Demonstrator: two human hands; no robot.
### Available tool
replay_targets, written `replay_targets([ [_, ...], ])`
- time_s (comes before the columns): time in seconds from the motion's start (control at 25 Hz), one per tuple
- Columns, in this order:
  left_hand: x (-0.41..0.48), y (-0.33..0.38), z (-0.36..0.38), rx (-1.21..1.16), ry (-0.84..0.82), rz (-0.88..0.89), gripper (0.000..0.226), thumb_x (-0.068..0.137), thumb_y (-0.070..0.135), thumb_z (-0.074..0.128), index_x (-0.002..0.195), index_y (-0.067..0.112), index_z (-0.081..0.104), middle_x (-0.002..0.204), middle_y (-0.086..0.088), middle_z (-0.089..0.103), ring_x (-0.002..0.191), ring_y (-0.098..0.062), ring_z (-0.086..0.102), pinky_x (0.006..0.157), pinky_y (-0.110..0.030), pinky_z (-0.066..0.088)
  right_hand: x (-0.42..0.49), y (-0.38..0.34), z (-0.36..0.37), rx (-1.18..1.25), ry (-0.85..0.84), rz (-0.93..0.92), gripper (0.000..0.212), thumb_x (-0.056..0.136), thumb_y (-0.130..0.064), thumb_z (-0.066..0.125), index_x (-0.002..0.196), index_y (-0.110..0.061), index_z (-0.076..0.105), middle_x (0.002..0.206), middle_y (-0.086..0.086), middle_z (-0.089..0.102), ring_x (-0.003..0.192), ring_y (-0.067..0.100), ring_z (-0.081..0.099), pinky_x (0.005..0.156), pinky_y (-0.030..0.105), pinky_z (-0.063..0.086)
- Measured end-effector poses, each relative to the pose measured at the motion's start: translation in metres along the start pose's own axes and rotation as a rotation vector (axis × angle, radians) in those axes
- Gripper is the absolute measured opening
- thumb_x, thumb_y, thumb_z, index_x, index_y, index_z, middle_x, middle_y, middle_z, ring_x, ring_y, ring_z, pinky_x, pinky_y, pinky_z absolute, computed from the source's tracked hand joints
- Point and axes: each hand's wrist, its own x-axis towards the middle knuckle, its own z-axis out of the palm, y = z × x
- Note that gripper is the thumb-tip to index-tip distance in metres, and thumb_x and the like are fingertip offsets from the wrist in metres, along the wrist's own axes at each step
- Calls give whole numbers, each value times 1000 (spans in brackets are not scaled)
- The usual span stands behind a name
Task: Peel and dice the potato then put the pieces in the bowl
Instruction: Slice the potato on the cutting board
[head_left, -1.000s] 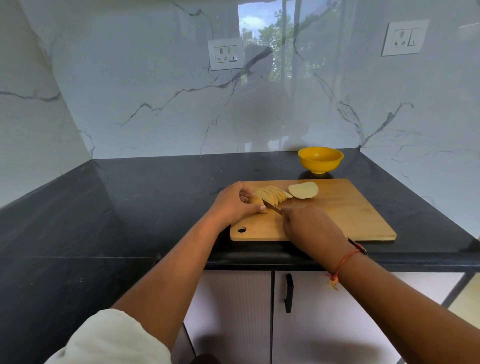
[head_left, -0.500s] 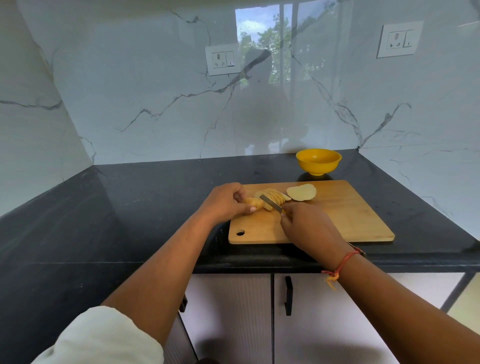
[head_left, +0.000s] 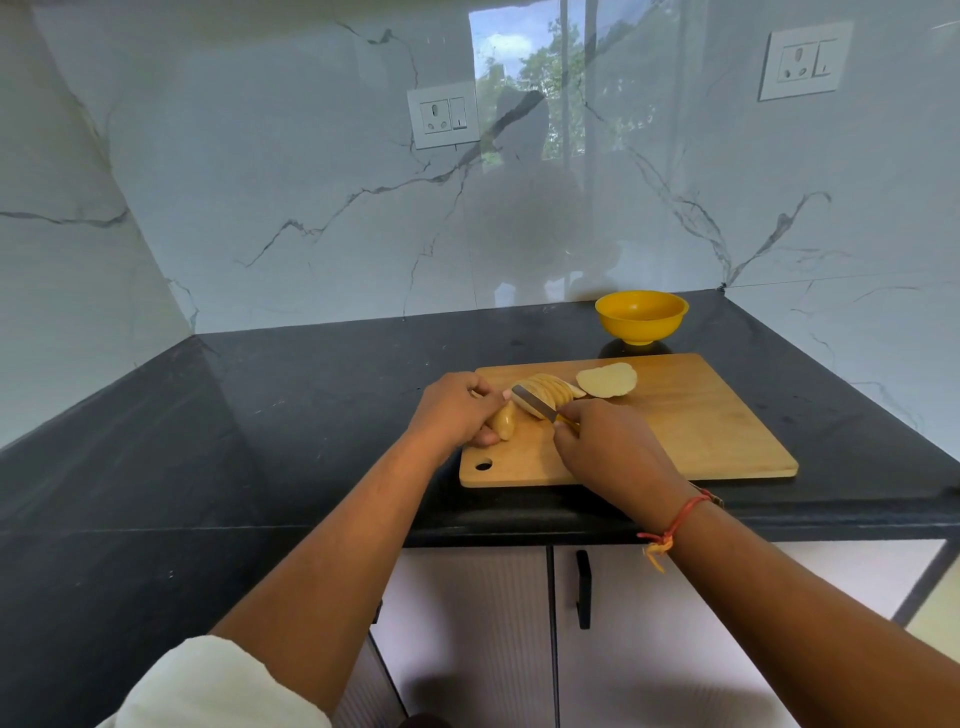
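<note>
A wooden cutting board lies on the black counter. My left hand grips the uncut end of a peeled potato at the board's left side. A fan of cut slices leans to the right of it. My right hand holds a knife whose blade sits between the potato end and the slices. One flat potato piece lies apart, further right. The yellow bowl stands behind the board, and I see nothing in it.
The black counter runs into a corner with marble walls on the left, back and right. White cabinet doors with a black handle sit below the counter edge. Two wall sockets are mounted on the backsplash.
The knife blade has shifted left along the potato, and the fan of slices has grown. My left hand has slid back, exposing the uncut end.
</note>
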Motion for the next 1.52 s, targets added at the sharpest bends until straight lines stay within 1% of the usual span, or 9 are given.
replay_targets([
  [0.16, 0, -4, 1, 90, 48, 16, 24, 95, 41, 63, 97, 18, 68, 75, 1, 71, 61, -11, 69, 77, -32, 62, 1, -3, 2, 5, -23, 6, 31, 102, -31, 46, 126, -20, 64, 93, -1, 68, 80, 11, 63, 75, 24, 54],
  [0.28, -2, -8, -1, 81, 37, 30, 21, 98, 38, 60, 101, 18, 68, 78, 1, 70, 64, -9, 65, 77, -31, 61, 2, -6, 3, -10, -29, -4, 31, 102, -31, 45, 125, -19, 64, 93, -1, 69, 80, 11, 63, 75, 26, 56],
  [0.36, -3, -10, -3, 117, 21, 77, 21, 99, 33, 59, 112, 20, 68, 89, 2, 69, 77, -10, 64, 83, -33, 58, 4, -8, 1, -13, -20, -2, 31, 102, -30, 45, 123, -19, 64, 91, 0, 69, 80, 12, 64, 76, 29, 57],
  [0.48, -6, -11, -7, 157, -23, 117, 33, 94, 29, 68, 126, 22, 65, 120, 5, 66, 110, -14, 59, 100, -39, 50, 8, -13, -3, -38, 8, -29, 31, 101, -29, 45, 120, -18, 66, 87, 0, 67, 78, 14, 62, 72, 29, 56],
  [0.56, -8, -13, -7, 109, -57, 116, 38, 90, 28, 73, 127, 24, 64, 128, 5, 63, 116, -14, 56, 103, -40, 48, 12, -18, -6, -71, -3, -48, 30, 101, -29, 45, 120, -17, 65, 84, -1, 62, 77, 13, 59, 66, 26, 50],
  [0.76, -12, -16, -1, 89, -30, 129, 49, 85, 30, 77, 131, 24, 63, 125, 1, 65, 101, -9, 56, 91, -28, 46, 23, -28, -1, -158, -28, -58, 29, 101, -27, 47, 117, -14, 68, 89, 1, 63, 80, 15, 59, 67, 25, 47],
  [0.92, -14, -18, 5, 87, 25, 152, 51, 83, 35, 79, 130, 20, 64, 117, 0, 68, 104, -13, 61, 94, -29, 48, 25, -30, 0, -215, -66, -69, 30, 101, -27, 48, 117, -12, 68, 94, 4, 67, 83, 16, 62, 71, 27, 52],
  [1.36, -15, -19, 11, 68, 78, 173, 36, 81, 33, 81, 113, 21, 70, 100, 13, 64, 91, -2, 58, 84, -21, 47, 29, -39, -4, -299, -113, -72, 34, 101, -31, 50, 118, -8, 68, 97, 7, 67, 90, 19, 64, 86, 32, 55],
  [1.52, -15, -19, 10, 67, 75, 174, 31, 81, 32, 81, 108, 21, 72, 101, 9, 69, 94, -6, 62, 88, -26, 51, 36, -40, -4, -305, -120, -53, 31, 99, -30, 53, 112, -8, 70, 95, 6, 67, 89, 19, 64, 85, 31, 55],
])
